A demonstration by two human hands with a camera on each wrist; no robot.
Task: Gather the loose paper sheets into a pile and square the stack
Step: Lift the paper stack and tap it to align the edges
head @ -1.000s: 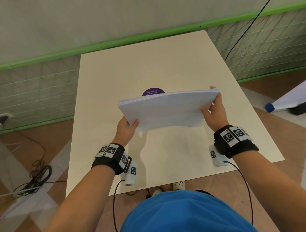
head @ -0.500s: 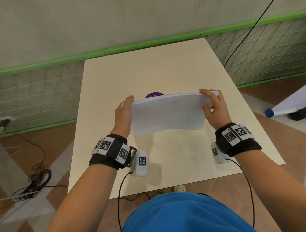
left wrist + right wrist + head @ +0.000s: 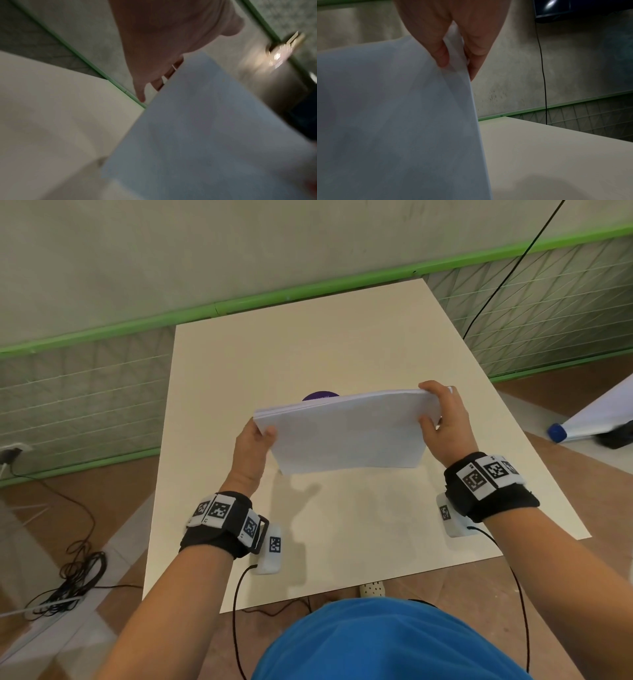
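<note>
- Paper sheets point(image 3: 349, 433) are now standing nearly on edge above the table point(image 3: 342, 344), tilted more steeply than a second ago, when the bundle was lying flatter in the air.
- Left hand point(image 3: 251, 451) is pinching the left end, thumb on the near face and fingers behind; half a second ago it was reaching up at the top corner, so it is sitting lower now.
- Right hand point(image 3: 445, 422) is clamping the right end, fingers curled over the top edge, thumb on the near face.
- Gathering is looking done; squaring is likely under way, with the lower long edge hanging just over the table, perhaps ready for tapping down.
- Purple disc point(image 3: 320, 396) is lying on the table just behind the bundle, partly hidden; nothing is blocking the spot beneath.
</note>
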